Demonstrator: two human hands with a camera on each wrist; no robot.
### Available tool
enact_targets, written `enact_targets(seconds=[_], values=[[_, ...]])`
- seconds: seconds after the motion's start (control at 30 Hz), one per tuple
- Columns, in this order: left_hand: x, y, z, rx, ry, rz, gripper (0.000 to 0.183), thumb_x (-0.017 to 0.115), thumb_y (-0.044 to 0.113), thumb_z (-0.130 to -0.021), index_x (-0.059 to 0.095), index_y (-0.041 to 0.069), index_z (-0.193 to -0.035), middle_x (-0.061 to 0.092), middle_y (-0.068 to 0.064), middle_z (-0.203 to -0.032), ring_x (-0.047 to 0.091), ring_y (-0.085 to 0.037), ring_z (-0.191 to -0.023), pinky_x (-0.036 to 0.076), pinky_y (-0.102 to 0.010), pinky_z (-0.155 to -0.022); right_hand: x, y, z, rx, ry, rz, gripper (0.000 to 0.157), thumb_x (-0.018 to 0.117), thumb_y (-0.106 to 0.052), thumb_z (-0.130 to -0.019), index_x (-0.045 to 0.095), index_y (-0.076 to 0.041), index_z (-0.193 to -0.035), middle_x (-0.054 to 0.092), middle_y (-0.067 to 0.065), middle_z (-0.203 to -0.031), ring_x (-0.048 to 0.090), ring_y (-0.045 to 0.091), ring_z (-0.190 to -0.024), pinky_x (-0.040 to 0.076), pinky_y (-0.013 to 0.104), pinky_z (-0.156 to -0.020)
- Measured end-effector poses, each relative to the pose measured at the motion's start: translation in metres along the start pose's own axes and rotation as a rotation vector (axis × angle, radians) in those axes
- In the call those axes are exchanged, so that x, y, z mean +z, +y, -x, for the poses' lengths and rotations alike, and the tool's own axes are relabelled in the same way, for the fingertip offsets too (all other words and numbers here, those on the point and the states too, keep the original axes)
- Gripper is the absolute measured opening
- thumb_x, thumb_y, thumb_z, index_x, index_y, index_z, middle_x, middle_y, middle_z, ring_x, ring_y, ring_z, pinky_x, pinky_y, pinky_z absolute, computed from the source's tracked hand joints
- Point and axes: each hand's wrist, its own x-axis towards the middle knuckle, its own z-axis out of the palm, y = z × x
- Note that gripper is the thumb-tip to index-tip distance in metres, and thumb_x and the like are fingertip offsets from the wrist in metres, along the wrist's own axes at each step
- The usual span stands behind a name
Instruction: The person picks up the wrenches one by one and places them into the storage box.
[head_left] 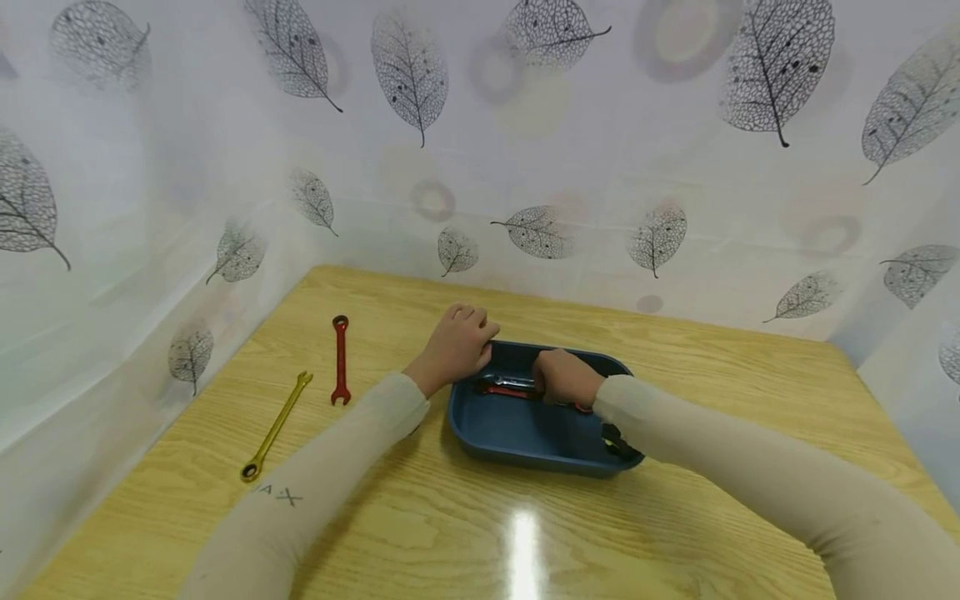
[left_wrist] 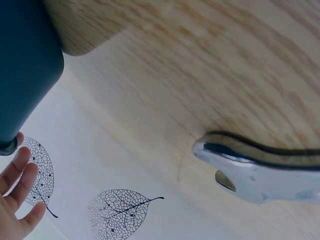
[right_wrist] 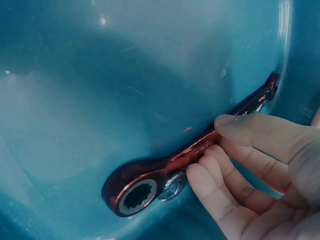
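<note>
A dark blue basin (head_left: pixel 525 462) stands on the wooden table. My left hand (head_left: pixel 459 346) holds its far left rim, and in the left wrist view its fingers (left_wrist: pixel 22 182) are beside the basin's edge. Inside the basin, my right hand (head_left: pixel 564 377) pinches a red combination wrench (right_wrist: pixel 192 152) between thumb and fingers. The wrench's ratchet ring end points away from the hand. A silver wrench (right_wrist: pixel 174 186) lies along it, partly hidden by the fingers. Near my right sleeve, a dark object with some yellow (head_left: pixel 617 442) sits in the basin, partly covered.
Left of the basin, another red wrench (head_left: pixel 341 358) and a yellow wrench (head_left: pixel 277 427) lie on the table (head_left: pixel 420 533). A shiny chrome tool end with an oval hole (left_wrist: pixel 250 175) shows below the left wrist. A leaf-patterned cloth (head_left: pixel 600 150) hangs behind the table.
</note>
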Motion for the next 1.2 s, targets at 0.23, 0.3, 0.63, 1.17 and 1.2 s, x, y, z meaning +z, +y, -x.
enact_targets(seconds=[0.23, 0.3, 0.63, 1.17, 1.2], values=[[-0.003, 0.002, 0.000, -0.010, -0.014, 0.013, 0.011, 0.062, 0.021, -0.085, 0.064, 0.015, -0.093, 0.058, -0.004, -0.089, 0.056, -0.022, -0.084, 0.045, -0.040, -0.091, -0.001, 0.000, 0.001, -0.004, 0.012, 0.029, 0.015, 0.071, 0.009, -0.068, 0.066, -0.005, -0.069, 0.060, 0.002, -0.061, 0.045, 0.010, -0.051, 0.041, 0.023, -0.050], [-0.004, 0.002, 0.000, -0.008, -0.013, 0.012, 0.010, 0.062, 0.021, -0.085, 0.064, 0.015, -0.093, 0.059, -0.005, -0.089, 0.056, -0.022, -0.084, 0.045, -0.040, -0.091, -0.003, -0.001, 0.002, -0.010, 0.014, 0.045, 0.014, 0.072, 0.008, -0.068, 0.066, -0.005, -0.068, 0.060, 0.002, -0.060, 0.045, 0.010, -0.051, 0.041, 0.024, -0.050], [-0.004, 0.003, 0.000, -0.023, -0.033, 0.011, 0.013, 0.062, 0.022, -0.085, 0.065, 0.014, -0.094, 0.060, -0.005, -0.091, 0.056, -0.022, -0.086, 0.044, -0.040, -0.092, -0.019, -0.009, 0.008, -0.009, 0.001, 0.029, 0.011, 0.066, 0.001, -0.071, 0.062, -0.009, -0.066, 0.049, -0.002, -0.054, 0.037, 0.009, -0.048, 0.032, 0.024, -0.049], [0.000, 0.001, 0.000, -0.017, -0.018, 0.020, 0.012, 0.063, 0.022, -0.084, 0.064, 0.014, -0.093, 0.059, -0.005, -0.089, 0.056, -0.022, -0.085, 0.044, -0.040, -0.091, -0.054, -0.019, 0.033, 0.033, 0.105, 0.015, 0.020, 0.073, -0.013, -0.077, 0.066, -0.004, -0.092, 0.066, 0.007, -0.082, 0.061, 0.015, -0.073, 0.051, 0.031, -0.066], [0.000, 0.002, 0.001, -0.017, -0.017, 0.019, 0.012, 0.063, 0.022, -0.084, 0.064, 0.014, -0.093, 0.059, -0.005, -0.089, 0.057, -0.022, -0.085, 0.044, -0.040, -0.091, -0.056, -0.019, 0.036, 0.038, 0.108, 0.002, 0.020, 0.073, -0.014, -0.077, 0.066, -0.004, -0.093, 0.066, 0.007, -0.084, 0.061, 0.015, -0.075, 0.052, 0.032, -0.068]])
